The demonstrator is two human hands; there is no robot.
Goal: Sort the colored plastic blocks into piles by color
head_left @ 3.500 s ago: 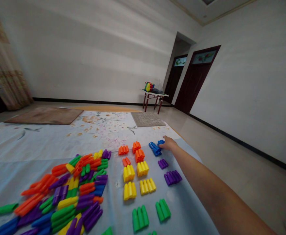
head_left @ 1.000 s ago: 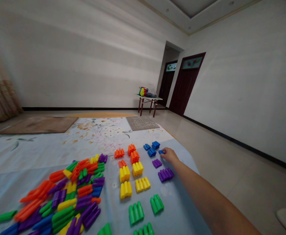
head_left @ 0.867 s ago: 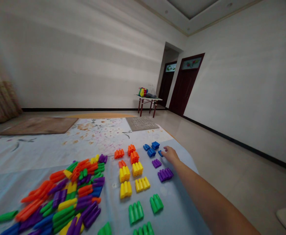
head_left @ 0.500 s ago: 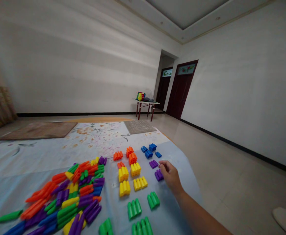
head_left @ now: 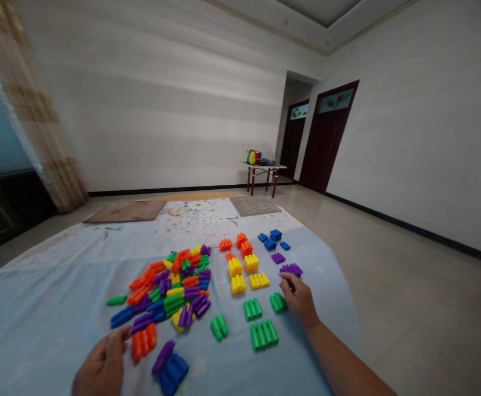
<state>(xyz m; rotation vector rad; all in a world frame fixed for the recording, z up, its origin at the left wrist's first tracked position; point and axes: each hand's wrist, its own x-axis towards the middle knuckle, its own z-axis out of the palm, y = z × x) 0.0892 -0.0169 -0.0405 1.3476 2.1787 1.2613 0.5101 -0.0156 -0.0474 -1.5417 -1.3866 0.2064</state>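
Orange blocks [head_left: 144, 342] lie beside the left hand [head_left: 102, 360], green blocks [head_left: 278, 302] beside the right hand [head_left: 300, 301] — both grips unclear.

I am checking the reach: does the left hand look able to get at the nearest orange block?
Probably yes: the left hand is close beside the orange block, with nothing visible between them.

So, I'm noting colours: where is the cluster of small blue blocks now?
In the head view, the blue blocks are right of centre, toward the cloth's far right edge, right of a few orange blocks and just beyond a purple block.
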